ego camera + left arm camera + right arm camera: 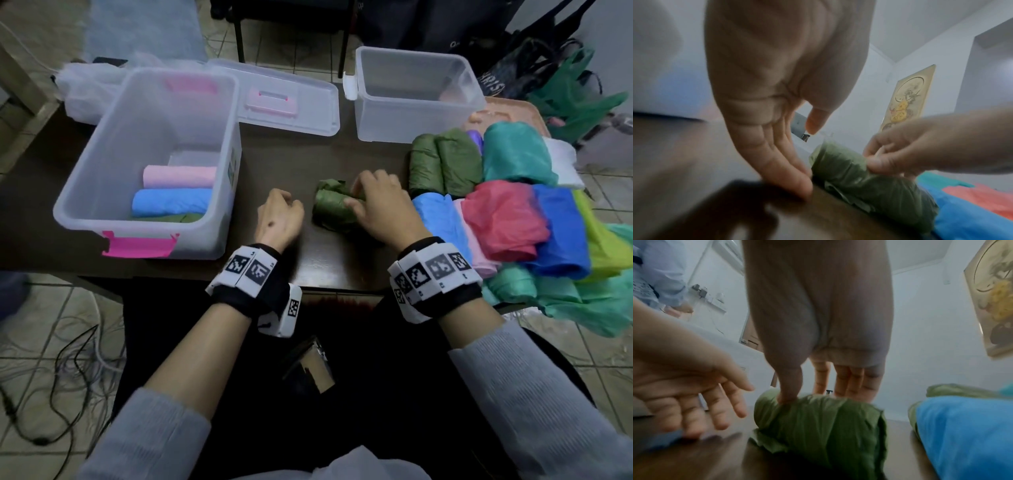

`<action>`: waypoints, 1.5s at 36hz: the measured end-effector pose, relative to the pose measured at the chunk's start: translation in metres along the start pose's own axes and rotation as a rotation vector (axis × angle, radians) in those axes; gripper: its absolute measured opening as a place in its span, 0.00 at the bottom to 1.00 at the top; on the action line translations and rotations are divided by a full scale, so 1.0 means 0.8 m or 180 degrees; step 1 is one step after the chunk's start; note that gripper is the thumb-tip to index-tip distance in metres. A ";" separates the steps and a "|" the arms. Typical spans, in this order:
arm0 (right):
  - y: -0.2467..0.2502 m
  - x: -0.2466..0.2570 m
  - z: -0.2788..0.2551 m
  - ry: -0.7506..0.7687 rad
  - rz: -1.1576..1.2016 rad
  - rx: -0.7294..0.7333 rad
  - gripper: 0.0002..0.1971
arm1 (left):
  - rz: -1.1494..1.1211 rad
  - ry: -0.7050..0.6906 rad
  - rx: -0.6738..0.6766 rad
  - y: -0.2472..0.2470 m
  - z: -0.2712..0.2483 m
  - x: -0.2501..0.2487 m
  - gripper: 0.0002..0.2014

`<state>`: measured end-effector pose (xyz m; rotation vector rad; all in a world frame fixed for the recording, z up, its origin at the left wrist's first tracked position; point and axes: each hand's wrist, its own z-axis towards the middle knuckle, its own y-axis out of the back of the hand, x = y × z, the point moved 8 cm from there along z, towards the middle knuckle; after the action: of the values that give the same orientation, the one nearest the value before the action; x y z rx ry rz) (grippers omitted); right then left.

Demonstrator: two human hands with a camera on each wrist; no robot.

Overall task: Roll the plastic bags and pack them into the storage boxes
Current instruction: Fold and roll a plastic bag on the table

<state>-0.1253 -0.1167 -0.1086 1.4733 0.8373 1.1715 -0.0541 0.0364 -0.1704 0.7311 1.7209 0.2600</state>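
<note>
At frame centre on the table [318,260], the right hand [383,205] pinched the green rolled bag [330,205]; the left hand [279,219] lay beside it, fingers [785,168] relaxed, holding nothing. Released carelessly, the springy roll could probably unfurl.

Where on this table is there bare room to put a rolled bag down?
Bare dark table shows between the big box, the lid and the small box, ahead of both hands. A thin strip runs along the near edge. The right side is crowded with a pile of bags, and the right hand holds the green roll mid-table.
</note>
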 end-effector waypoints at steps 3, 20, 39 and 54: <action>-0.020 -0.012 0.000 -0.0223 -0.0091 0.0549 0.23 | -0.0322 0.0449 0.0588 -0.019 -0.004 0.005 0.22; -0.030 0.012 -0.020 0.0134 0.0067 0.0637 0.28 | -0.1140 0.1305 0.1744 -0.048 -0.024 0.013 0.36; -0.033 0.049 -0.045 0.1085 -0.0553 0.0983 0.24 | -0.1615 -0.0255 0.0283 0.008 0.015 -0.090 0.12; -0.058 0.032 -0.039 0.0760 -0.0312 0.1576 0.29 | 0.0810 -0.1517 0.0058 0.033 0.002 -0.181 0.09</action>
<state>-0.1444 -0.0732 -0.1477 1.6783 1.4255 1.1281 -0.0273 -0.0290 -0.0415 0.9420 1.1815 0.2225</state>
